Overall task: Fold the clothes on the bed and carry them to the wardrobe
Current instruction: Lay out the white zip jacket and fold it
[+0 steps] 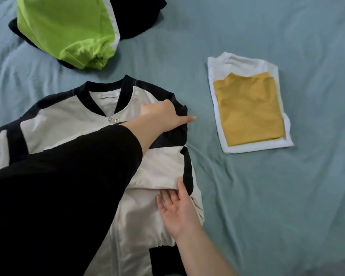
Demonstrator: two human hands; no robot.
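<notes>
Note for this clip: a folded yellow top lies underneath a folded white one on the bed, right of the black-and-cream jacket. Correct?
Not quite: the head view shows the yellow top lying on the white one, not underneath. Both are folded, on the bed, right of the black-and-cream jacket.

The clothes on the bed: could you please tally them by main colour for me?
Cream-and-black jacket: 1
Lime-green garment: 1 (the black cloth under it may be separate; I cannot tell)
White folded garment: 1
Yellow folded garment: 1
Total: 4
</notes>
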